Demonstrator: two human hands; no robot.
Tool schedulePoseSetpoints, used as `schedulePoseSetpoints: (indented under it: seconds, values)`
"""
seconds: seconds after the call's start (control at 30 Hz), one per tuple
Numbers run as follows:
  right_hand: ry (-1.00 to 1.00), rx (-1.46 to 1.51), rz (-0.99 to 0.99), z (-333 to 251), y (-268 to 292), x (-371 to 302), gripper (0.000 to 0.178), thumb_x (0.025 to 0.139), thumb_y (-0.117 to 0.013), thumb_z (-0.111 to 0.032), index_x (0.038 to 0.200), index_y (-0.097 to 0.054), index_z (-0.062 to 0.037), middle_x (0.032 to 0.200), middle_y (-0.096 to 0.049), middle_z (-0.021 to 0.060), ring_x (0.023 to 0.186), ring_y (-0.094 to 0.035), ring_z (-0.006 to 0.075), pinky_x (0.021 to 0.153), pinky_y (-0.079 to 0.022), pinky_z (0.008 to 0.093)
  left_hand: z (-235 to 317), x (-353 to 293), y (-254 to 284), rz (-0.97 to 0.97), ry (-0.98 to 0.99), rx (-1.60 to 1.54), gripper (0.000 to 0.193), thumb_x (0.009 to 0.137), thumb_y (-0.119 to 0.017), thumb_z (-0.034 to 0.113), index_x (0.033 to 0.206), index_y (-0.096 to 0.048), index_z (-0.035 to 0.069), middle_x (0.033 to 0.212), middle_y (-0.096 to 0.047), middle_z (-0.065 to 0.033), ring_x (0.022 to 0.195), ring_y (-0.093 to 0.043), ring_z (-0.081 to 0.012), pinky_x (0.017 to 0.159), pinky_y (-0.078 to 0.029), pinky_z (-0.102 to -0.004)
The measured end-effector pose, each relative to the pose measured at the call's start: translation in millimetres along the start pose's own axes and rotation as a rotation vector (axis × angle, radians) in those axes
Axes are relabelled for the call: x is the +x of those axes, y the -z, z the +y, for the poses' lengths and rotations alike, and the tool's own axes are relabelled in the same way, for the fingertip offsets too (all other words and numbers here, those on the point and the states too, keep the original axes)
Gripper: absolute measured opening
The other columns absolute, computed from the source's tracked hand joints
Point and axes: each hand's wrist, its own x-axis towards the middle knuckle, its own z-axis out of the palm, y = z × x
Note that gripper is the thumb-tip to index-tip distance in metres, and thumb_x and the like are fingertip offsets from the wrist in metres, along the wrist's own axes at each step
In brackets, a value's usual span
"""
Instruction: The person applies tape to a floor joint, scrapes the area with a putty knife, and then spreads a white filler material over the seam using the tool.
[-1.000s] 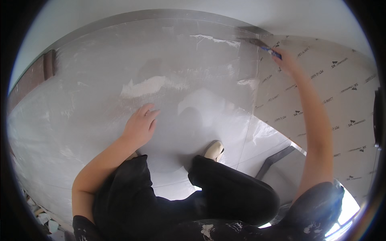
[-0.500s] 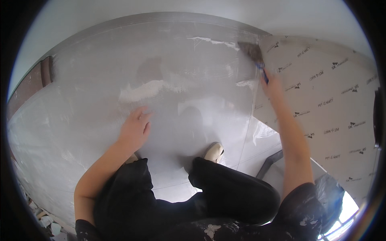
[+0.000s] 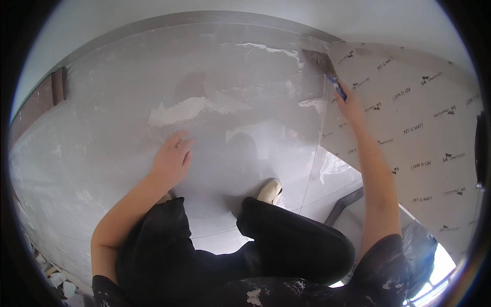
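My right hand [image 3: 351,102] is wrapped round the blue handle of a putty knife [image 3: 320,62] with a wide dark blade. The blade lies at the far right of the grey floor [image 3: 123,82], beside the edge of a printed cover sheet [image 3: 409,110]. White powder [image 3: 268,49] runs in a ragged line just left of the blade. My left hand [image 3: 174,156] hovers over the middle left, fingers loosely bent and apart, holding nothing. Ahead of it lies a larger patch of white powder [image 3: 179,111].
A dark baseboard [image 3: 204,19] follows the far wall. At the left stands a brown frame end [image 3: 59,86]. My light shoe [image 3: 269,191] is between my knees. A dark angled bar [image 3: 343,204] lies at the right, and rubble [image 3: 56,279] fills the lower left.
The putty knife and right hand have hardly moved and look sharper now. My left hand stays nearly in place. The whole view has shifted slightly.
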Motion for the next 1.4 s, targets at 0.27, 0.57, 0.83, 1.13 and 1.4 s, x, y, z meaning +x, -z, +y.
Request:
schedulePoseSetpoints:
  seconds: [0.27, 0.57, 0.83, 1.13, 1.4]
  values:
    - [0.010, -0.122, 0.059, 6, -8, 0, 0.046, 0.087, -0.059, -0.031, 0.129, -0.052, -0.0141, 0.103, -0.060, 0.0261, 0.092, -0.059, 0.0418, 0.078, -0.048, 0.0476, 2, 2, 4, 0.061, -0.034, -0.022, 0.027, 0.081, -0.058, 0.006, 0.108, -0.061, 0.007, 0.118, -0.053, -0.0124, 0.092, -0.058, -0.0303, 0.081, -0.049, -0.0392]
    - [0.115, -0.130, 0.205, 21, -25, 7, 0.045, 0.088, -0.058, -0.029, 0.131, -0.051, -0.0147, 0.098, -0.061, 0.0245, 0.089, -0.061, 0.0405, 0.077, -0.048, 0.0464, 0, 2, -5, 0.043, -0.039, -0.034, 0.029, 0.080, -0.059, 0.004, 0.109, -0.060, 0.007, 0.120, -0.052, -0.0137, 0.094, -0.059, -0.0310, 0.081, -0.049, -0.0398]
    - [-0.006, -0.114, 0.068, -10, 7, 19, 0.042, 0.087, -0.059, -0.028, 0.126, -0.056, -0.0128, 0.093, -0.063, 0.0229, 0.088, -0.062, 0.0374, 0.076, -0.048, 0.0411, -6, -2, -3, 0.041, -0.042, 0.003, 0.029, 0.080, -0.059, 0.005, 0.108, -0.060, 0.007, 0.121, -0.052, -0.0128, 0.096, -0.058, -0.0305, 0.081, -0.049, -0.0404]
    - [-0.115, -0.099, -0.180, -37, 77, 93, 0.038, 0.085, -0.063, -0.027, 0.120, -0.061, -0.0117, 0.085, -0.066, 0.0133, 0.078, -0.064, 0.0261, 0.074, -0.049, 0.0353, -8, -2, 1, -0.040, 0.039, -0.040, 0.028, 0.081, -0.059, 0.005, 0.109, -0.060, 0.007, 0.121, -0.053, -0.0137, 0.098, -0.058, -0.0311, 0.083, -0.049, -0.0402]
    - [-0.048, -0.197, -0.276, -52, 74, 24, 0.036, 0.084, -0.061, -0.024, 0.117, -0.062, -0.0105, 0.082, -0.064, 0.0161, 0.078, -0.062, 0.0295, 0.074, -0.048, 0.0378, -6, 1, 4, 0.051, -0.029, -0.051, 0.029, 0.081, -0.059, 0.005, 0.109, -0.059, 0.007, 0.120, -0.053, -0.0163, 0.098, -0.058, -0.0341, 0.083, -0.049, -0.0407]
